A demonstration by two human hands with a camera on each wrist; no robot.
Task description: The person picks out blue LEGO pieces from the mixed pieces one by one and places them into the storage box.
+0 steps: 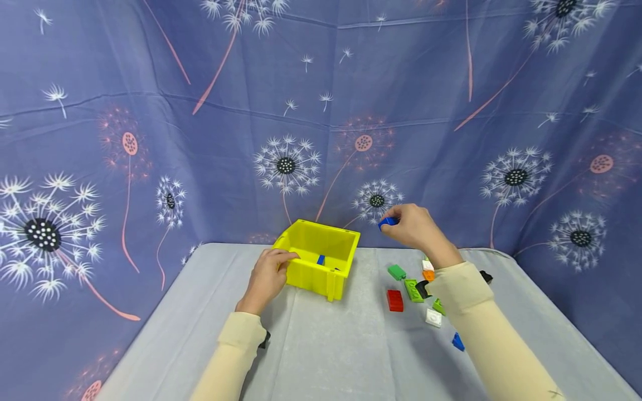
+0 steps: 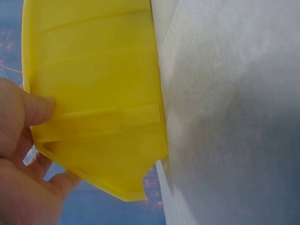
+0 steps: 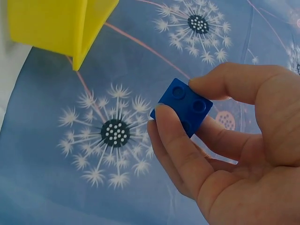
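Observation:
A yellow plastic bin (image 1: 313,277) stands near the table's far edge, with a blue piece (image 1: 321,259) inside. At the bin's left corner my left hand (image 1: 264,277) grips the rim; in the left wrist view the thumb lies on the yellow wall and the other fingers pass behind its edge. Raised to the right of the bin, my right hand (image 1: 413,227) pinches a blue building block (image 3: 185,104) between thumb and fingers. Studs show on the block's face in the right wrist view. Most of the bin's floor is hidden by its front wall.
Loose blocks lie on the right of the table: a red block (image 1: 395,301), a green one (image 1: 397,272), a lime one (image 1: 413,291), a white one (image 1: 433,318) and a blue one (image 1: 458,341). My right forearm covers part of that area. A patterned curtain (image 1: 241,206) hangs behind.

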